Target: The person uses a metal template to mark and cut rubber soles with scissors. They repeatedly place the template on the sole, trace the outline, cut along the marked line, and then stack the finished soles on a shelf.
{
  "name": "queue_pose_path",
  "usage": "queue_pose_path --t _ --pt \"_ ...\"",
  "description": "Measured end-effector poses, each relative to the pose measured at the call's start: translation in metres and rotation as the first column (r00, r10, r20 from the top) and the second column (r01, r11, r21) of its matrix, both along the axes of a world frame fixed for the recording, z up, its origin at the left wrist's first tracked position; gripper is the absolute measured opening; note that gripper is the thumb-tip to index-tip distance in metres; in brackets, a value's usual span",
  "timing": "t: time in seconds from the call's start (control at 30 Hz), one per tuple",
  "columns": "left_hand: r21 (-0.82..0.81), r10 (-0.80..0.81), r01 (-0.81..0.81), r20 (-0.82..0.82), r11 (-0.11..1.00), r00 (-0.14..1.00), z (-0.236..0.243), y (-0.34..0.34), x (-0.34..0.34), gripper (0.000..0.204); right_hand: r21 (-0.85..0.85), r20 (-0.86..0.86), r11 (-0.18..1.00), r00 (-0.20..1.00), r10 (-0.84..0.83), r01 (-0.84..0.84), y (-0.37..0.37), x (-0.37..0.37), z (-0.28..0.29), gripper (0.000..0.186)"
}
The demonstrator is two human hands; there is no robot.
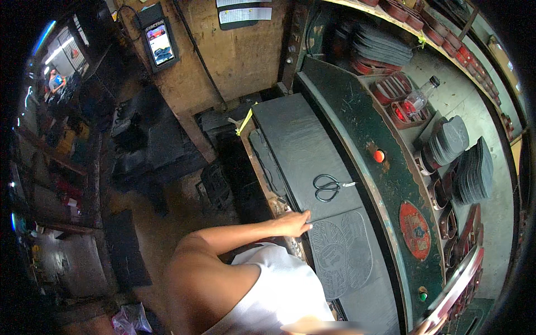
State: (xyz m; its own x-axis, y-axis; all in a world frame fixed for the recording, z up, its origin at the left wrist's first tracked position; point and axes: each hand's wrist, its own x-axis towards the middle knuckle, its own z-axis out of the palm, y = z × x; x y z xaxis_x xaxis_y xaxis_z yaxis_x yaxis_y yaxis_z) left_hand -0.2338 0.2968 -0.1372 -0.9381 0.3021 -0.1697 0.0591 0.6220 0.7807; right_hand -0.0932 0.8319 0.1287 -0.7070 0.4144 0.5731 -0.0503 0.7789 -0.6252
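Note:
My left hand [294,224] is at the near edge of a dark rubber sheet [352,251], its fingers closed on that edge. Raised sole-shaped patterns cover this sheet, which lies on a long grey-black work surface [293,134]. Beyond the hand, black-handled scissors [329,188] rest on the surface with their short blades pointing right. At the lower right, my right hand [432,326] is partly cut off by the picture's edge. Its fingers are against a long, narrow red-and-pale metal band [459,285], smeared by motion.
A green machine beam [357,123] with a red button [379,156] and a green button [422,294] borders the surface. Behind it stand stacked dark soles [473,170], red metal cutting dies [391,88] and a clear bottle [419,100]. A phone [159,44] hangs on the wooden wall.

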Motion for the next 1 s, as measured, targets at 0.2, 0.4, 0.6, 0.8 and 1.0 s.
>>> queue_pose_path --t 0.2,0.4,0.6,0.8,1.0 --pt "0.245 0.004 -0.065 0.243 0.967 0.97 0.004 0.033 0.015 0.043 -0.02 -0.028 0.989 0.989 0.146 -0.147 -0.065 0.114 -0.039 0.071" --pt "0.073 -0.113 0.109 0.058 0.991 0.992 0.02 0.043 -0.004 0.047 0.363 0.396 0.919 0.918 -0.002 -0.154 -0.122 0.119 -0.068 0.063" --pt "-0.073 -0.325 0.32 -0.086 0.945 0.942 0.023 0.036 0.002 0.065 0.533 0.591 0.837 0.762 -0.264 -0.123 -0.154 0.13 -0.132 0.061" --pt "0.148 -0.135 0.181 -0.28 0.972 0.951 0.011 0.043 0.009 0.041 0.585 0.414 0.8 0.897 -0.153 -0.133 -0.127 0.14 -0.196 0.055" --pt "0.113 -0.132 0.173 -0.305 0.978 0.943 -0.019 0.008 0.032 0.014 0.637 0.392 0.766 0.894 -0.219 -0.092 -0.088 0.128 -0.239 0.063"
